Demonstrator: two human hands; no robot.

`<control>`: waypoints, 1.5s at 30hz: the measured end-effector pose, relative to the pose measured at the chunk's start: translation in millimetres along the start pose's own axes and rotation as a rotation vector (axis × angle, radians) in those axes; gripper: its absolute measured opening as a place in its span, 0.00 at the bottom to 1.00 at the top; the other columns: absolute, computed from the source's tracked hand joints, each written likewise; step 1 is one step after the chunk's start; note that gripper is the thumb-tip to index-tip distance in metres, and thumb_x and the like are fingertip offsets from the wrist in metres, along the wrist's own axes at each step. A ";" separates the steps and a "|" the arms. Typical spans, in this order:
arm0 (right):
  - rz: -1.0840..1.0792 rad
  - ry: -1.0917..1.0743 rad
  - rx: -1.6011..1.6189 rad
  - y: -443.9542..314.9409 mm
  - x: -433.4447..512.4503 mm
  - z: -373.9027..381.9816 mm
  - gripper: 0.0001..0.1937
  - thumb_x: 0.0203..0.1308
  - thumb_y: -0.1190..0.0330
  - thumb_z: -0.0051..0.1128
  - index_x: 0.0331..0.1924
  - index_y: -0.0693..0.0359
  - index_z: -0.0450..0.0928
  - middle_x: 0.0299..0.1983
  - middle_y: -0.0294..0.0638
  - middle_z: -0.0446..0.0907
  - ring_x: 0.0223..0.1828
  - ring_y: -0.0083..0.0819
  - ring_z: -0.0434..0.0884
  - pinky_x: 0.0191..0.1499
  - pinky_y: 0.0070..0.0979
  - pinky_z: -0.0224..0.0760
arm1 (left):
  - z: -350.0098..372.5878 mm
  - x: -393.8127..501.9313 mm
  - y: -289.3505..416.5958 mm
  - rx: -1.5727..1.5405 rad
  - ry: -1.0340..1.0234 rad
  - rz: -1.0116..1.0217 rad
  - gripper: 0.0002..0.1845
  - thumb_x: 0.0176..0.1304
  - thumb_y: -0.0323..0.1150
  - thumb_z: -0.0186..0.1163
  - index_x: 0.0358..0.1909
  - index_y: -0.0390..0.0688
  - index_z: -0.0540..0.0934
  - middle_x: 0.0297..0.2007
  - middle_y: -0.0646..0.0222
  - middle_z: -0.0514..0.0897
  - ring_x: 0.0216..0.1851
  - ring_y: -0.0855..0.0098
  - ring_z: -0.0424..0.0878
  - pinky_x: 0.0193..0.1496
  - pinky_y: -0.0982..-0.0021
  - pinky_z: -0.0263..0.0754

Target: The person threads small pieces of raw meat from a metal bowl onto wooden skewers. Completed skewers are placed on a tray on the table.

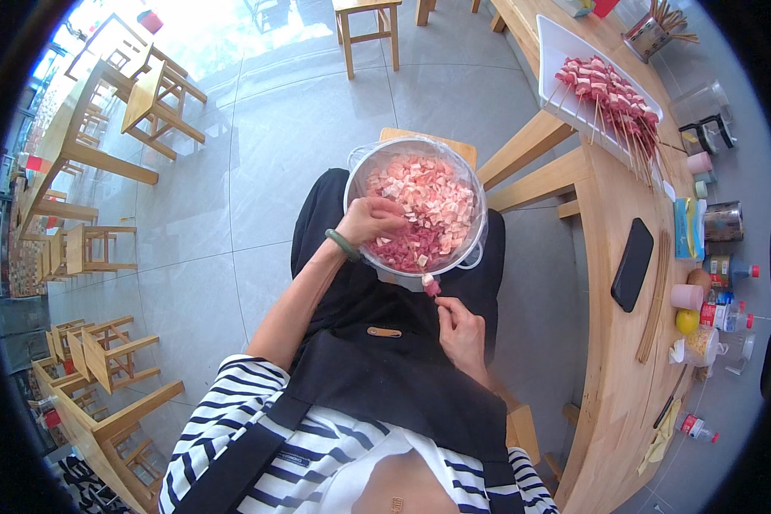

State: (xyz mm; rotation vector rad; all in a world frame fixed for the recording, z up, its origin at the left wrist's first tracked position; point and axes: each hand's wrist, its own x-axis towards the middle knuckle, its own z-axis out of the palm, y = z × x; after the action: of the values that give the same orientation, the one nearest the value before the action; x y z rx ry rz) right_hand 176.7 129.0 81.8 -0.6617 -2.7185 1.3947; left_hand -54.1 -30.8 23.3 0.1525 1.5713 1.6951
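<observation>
A lined round metal pot with handles stands in front of me between my knees, on a wooden stool. Inside are diced pale fatty meat and darker red meat cubes. Over the pot's left part is my left hand, a green bangle on its wrist. Its fingers bend down towards the cubes, and its fingertips are partly hidden. My right hand pinches a thin skewer just in front of the rim. A few meat pieces are threaded on that skewer.
At right, a wooden table bears a white tray of meat skewers, a black phone, bare sticks, bottles and cups. Another holder of sticks stands farther back. Wooden stools and tables line the left.
</observation>
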 end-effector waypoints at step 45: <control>-0.049 0.072 0.169 7.5 23.3 34.6 0.06 0.65 0.74 0.54 0.43 0.65 0.78 0.18 0.45 0.77 0.17 0.23 0.76 0.23 0.26 0.66 | 48.2 -19.4 -27.7 -0.088 0.085 -0.042 0.17 0.61 0.24 0.66 0.49 0.35 0.74 0.35 0.59 0.87 0.35 0.73 0.86 0.39 0.73 0.84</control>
State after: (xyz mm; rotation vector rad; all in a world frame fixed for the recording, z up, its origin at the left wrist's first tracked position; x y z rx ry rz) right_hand 151.2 114.9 51.1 -0.6165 -2.5090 1.5359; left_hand -0.3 -7.5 17.7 0.0025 1.5474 1.7551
